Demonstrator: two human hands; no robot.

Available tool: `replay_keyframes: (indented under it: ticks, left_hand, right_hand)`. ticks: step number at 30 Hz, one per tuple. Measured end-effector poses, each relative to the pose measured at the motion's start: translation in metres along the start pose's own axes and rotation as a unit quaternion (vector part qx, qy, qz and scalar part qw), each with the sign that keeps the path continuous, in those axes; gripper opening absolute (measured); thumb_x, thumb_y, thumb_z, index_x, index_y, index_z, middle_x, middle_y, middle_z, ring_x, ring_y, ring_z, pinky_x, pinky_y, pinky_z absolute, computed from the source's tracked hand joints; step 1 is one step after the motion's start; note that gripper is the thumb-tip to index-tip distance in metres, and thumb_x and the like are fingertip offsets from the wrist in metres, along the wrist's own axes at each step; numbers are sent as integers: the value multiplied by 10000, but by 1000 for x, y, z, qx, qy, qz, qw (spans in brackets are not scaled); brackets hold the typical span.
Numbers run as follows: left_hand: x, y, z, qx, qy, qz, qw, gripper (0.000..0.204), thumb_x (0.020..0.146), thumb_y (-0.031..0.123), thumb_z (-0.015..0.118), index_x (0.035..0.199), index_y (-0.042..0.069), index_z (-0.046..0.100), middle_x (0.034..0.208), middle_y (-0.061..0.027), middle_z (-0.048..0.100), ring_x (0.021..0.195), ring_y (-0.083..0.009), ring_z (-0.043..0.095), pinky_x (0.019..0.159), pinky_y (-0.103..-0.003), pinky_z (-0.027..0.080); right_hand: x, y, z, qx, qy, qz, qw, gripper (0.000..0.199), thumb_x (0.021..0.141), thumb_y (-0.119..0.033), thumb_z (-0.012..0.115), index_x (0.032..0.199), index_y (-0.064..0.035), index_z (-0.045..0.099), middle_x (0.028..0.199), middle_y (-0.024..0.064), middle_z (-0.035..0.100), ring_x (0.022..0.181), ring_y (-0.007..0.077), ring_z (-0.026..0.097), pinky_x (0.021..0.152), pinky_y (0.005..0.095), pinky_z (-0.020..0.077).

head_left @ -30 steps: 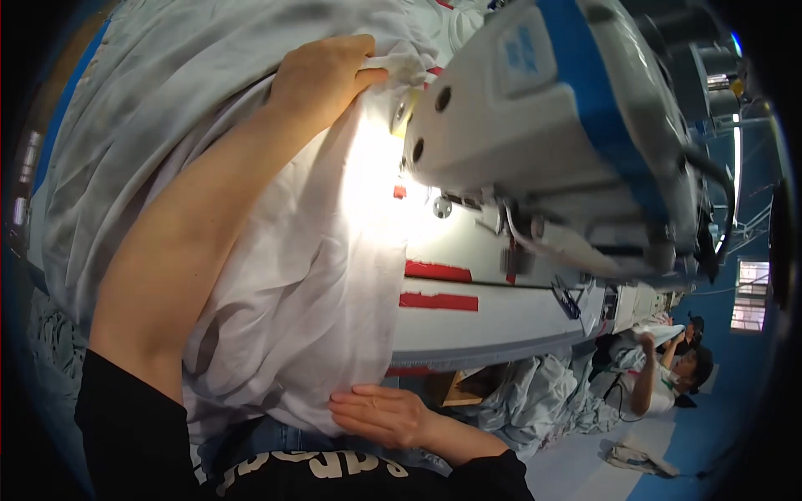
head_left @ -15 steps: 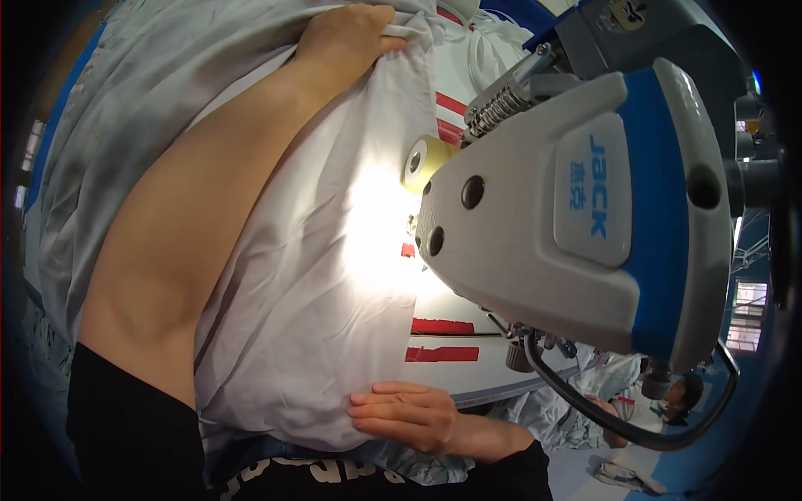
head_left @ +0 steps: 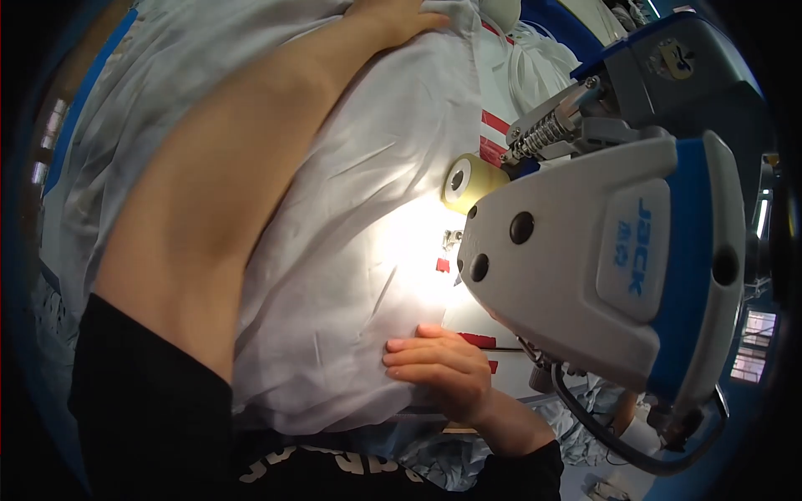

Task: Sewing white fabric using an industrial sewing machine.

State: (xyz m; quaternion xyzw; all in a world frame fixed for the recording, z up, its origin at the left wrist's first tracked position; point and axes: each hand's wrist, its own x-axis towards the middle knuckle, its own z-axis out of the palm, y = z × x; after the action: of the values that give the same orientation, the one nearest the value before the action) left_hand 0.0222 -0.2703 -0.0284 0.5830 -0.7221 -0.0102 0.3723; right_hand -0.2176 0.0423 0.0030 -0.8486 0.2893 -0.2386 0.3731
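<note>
On my feed, the broad white sheet of thin cloth filling the left and centre looks soft and creased, mostly matt with a faint sheen. I see smooth, slightly glossy plastic or painted metal on the white-and-blue sewing machine head at right; I cannot tell which. Above it, the coiled silver spring is shiny metal. The pale yellow roller looks smooth, the black sleeve at lower left matt cloth.

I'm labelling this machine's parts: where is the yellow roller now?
In the head view, the yellow roller is right of centre, beside the white cloth, just above the sewing machine head.
</note>
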Motion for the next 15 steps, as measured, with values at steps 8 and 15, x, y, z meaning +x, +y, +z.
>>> replay_keyframes:
  ticks: [8, 15]
  left_hand:
    - [-256, 52, -210, 131, -106, 6, 986, 854, 909, 417, 629, 1533, 0, 220, 1575, -266, 225, 1452, -425, 236, 1185, -486, 186]
    - [-268, -55, -235, 216, -100, -156, 959, 411, 912, 196, 637, 1249, -31, 577, 1009, -297, 654, 876, -402, 673, 774, -474, 523]
  right_hand:
    - [-9, 9, 12, 10, 58, -9, 998, 99, 861, -125, 632, 930, -109, 702, 1004, 27, 738, 1050, 208, 694, 991, 429, 486]
    - [-14, 12, 20, -34, 59, -33, 997, 188, 764, -31, 653, 943, -82, 681, 1022, 24, 717, 1070, 211, 677, 996, 434, 491]
